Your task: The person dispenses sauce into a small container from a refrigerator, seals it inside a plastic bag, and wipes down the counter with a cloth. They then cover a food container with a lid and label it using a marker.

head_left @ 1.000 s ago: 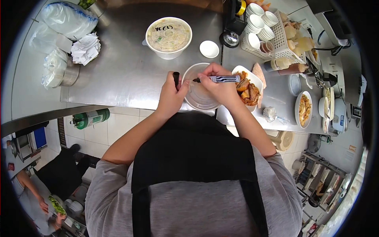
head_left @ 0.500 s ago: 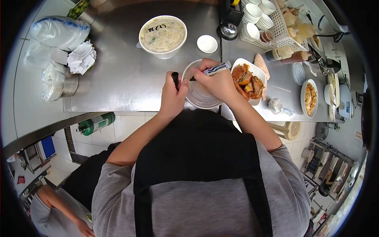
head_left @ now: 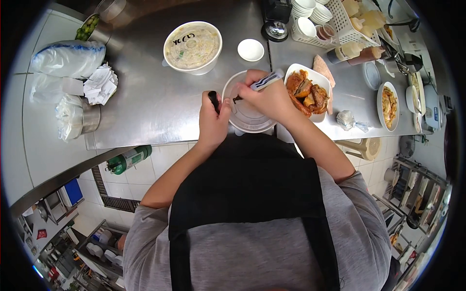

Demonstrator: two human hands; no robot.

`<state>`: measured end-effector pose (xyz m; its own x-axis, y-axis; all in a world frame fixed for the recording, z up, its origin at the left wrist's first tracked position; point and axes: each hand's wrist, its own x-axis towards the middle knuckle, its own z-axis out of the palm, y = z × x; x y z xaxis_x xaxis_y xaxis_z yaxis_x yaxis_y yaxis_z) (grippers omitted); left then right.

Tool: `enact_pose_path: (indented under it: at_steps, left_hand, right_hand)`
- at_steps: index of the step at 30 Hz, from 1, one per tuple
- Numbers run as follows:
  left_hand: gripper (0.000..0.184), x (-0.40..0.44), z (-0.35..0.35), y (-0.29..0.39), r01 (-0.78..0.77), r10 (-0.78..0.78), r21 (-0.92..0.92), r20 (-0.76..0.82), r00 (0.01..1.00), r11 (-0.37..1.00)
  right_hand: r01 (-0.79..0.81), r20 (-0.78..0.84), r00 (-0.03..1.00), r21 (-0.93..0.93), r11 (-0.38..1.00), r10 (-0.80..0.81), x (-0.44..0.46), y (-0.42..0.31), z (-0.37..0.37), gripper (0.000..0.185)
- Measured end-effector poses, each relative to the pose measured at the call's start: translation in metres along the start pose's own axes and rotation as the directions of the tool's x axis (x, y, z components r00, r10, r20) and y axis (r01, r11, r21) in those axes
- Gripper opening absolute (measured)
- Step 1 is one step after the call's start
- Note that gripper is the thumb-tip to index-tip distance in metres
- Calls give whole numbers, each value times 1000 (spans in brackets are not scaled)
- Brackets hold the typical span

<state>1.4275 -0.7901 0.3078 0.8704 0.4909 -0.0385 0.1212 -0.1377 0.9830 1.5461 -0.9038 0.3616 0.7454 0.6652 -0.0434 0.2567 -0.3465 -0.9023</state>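
Observation:
My right hand grips a white-and-blue marker, its dark tip down at the clear lid of a round container by the counter edge. In my closed left hand a black marker cap stands up from the fist, while the thumb rests at the lid's left rim. Beyond them sits a lidded white tub of food, with black handwriting on its clear top. To the right of my right hand, a square white dish holds pieces of browned meat.
A small white bowl and a call bell stand farther back. At right are a basket of cups and bottles, a tied plastic bag and a food bowl. Paper slips and plastic bags lie left.
The camera view has shifted and turned slightly. Both hands stay at the lid, with the marker tip still close to it. The other person at lower left has almost left the view.

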Motion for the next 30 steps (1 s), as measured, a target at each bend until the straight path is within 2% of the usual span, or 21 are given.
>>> enact_pose_path:
  at_steps: [1, 3, 7, 13, 15, 19, 24, 28, 30]
  left_hand:
    - [13, 0, 0, 1, 6, -6, 1, 0, 1000, 1000]
    - [13, 0, 0, 1, 2, -2, 9, -1, 1000, 1000]
    - [12, 1, 0, -4, -13, 13, 13, -5, 1000, 1000]
    - [12, 1, 1, -4, -16, 16, 34, -5, 1000, 999]
    - [12, 1, 1, -3, -15, 15, 32, -5, 1000, 999]
    - [11, 1, 1, -3, -19, 19, 50, -11, 1000, 999]
    - [11, 1, 0, -2, -18, 18, 48, -4, 1000, 999]
    - [11, 1, 1, 0, 0, 0, 44, -8, 1000, 999]
    - [11, 1, 0, 0, -9, 10, 43, -10, 1000, 999]
  right_hand:
    - [-1, -6, 1000, 4, 1000, 1, 0, 1, 0, 29]
    - [50, -15, 999, -121, 991, -52, 0, 2, 0, 29]
    - [-9, -7, 1000, 11, 1000, 9, 1, -2, -14, 29]
    - [44, -29, 999, -12, 999, -44, 1, 3, -13, 29]
    - [-9, 52, 999, -100, 995, 15, -3, 0, -14, 30]
    - [-4, -20, 1000, 10, 1000, 4, 0, 5, -13, 28]
    - [49, -23, 999, -31, 998, -49, 0, 7, -14, 29]
    - [39, -13, 999, -98, 994, -40, 1, 6, -19, 30]
    - [-13, 21, 1000, -96, 995, 15, 1, 4, -21, 30]
